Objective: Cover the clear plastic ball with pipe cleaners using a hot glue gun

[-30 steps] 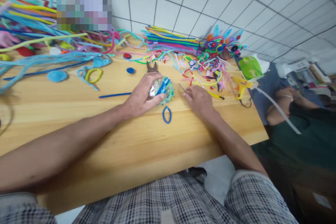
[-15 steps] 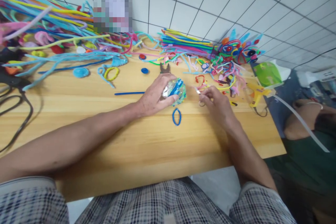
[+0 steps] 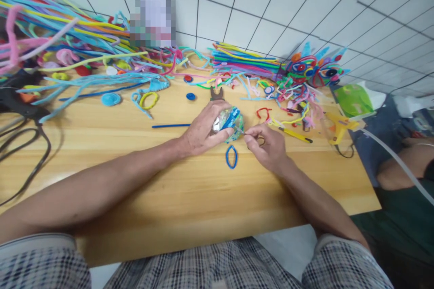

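Observation:
My left hand (image 3: 206, 127) is closed around a round, shiny clear packet (image 3: 238, 123) with blue and green patches, resting near the table's middle. Its exact kind cannot be made out. My right hand (image 3: 269, 145) pinches a slim pair of metal scissors (image 3: 240, 131); their tip meets the packet's right side, and a ring handle shows by the fingers. Just below the packet lies a blue pipe-cleaner loop (image 3: 231, 157). A straight blue pipe cleaner (image 3: 171, 125) lies left of my left hand. Dark plier jaws (image 3: 216, 93) stick out beyond that hand.
A yellow glue gun (image 3: 339, 127) and a yellow cutter knife (image 3: 295, 135) lie to the right. Pipe-cleaner bundles (image 3: 244, 61) line the back, beside a colourful mask-like piece (image 3: 313, 70). A black cable (image 3: 47, 144) curls at left. Another person's arm (image 3: 403, 162) is at far right.
My right hand has moved left and slightly down, bringing the scissors' tip to the packet. My left hand keeps its hold. The whole view has shifted slightly.

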Tool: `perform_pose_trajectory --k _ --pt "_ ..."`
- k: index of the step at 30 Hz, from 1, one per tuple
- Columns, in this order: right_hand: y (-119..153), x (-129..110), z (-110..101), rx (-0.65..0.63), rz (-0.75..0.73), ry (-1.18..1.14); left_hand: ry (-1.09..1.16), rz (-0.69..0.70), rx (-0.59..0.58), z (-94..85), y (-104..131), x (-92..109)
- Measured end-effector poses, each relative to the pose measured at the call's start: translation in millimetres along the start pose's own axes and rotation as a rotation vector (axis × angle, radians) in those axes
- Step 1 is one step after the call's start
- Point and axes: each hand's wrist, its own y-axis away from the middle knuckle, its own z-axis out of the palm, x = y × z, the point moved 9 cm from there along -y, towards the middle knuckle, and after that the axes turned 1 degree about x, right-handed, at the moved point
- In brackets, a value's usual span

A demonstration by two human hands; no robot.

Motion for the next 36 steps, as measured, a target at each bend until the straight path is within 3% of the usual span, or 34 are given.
perform_pose_trajectory --k 8,18,36 --pt "1 14 8 -0.067 0.088 0.010 -0.003 0.016 0.011 -1.9 0 3" --pt "1 18 9 -0.041 0.126 -0.030 -0.015 0.004 -0.006 -1.2 0 2" --pt "8 16 13 0.019 0.045 -0.074 -0.012 0.039 -0.023 -0.4 3 1"
